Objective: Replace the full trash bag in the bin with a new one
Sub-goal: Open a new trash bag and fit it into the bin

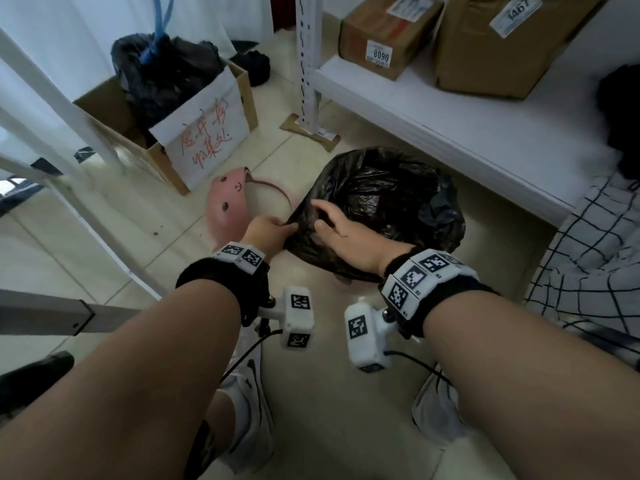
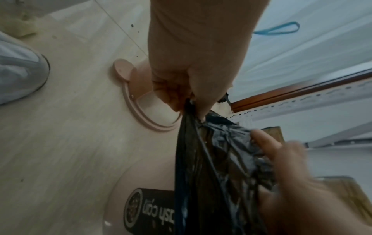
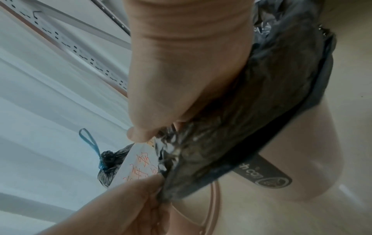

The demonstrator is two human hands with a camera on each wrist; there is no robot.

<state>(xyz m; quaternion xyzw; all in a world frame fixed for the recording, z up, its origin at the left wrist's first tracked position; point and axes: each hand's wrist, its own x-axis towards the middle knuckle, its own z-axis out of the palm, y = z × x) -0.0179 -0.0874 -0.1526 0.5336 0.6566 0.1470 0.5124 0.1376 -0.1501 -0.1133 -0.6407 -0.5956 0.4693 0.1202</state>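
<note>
Centre of the head view: the bag (image 1: 381, 206) sits in the pink bin (image 1: 343, 284) on the floor; the left hand (image 1: 268, 233) pinches its near edge, the right hand (image 1: 349, 233) lies on it, fingers relaxed. Left wrist view, centre: fingers (image 2: 181, 101) nip gathered film taut. Right wrist view: right fingers are hidden, so I cannot tell. Thin film could tear or slip if tugged sideways.

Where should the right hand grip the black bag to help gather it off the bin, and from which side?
Grip the loose rim of the black bag near the left hand's pinch, coming from above on the near side. There the film is slack and bunched; farther round it is stretched over the bin. The right hand already rests there.
</note>
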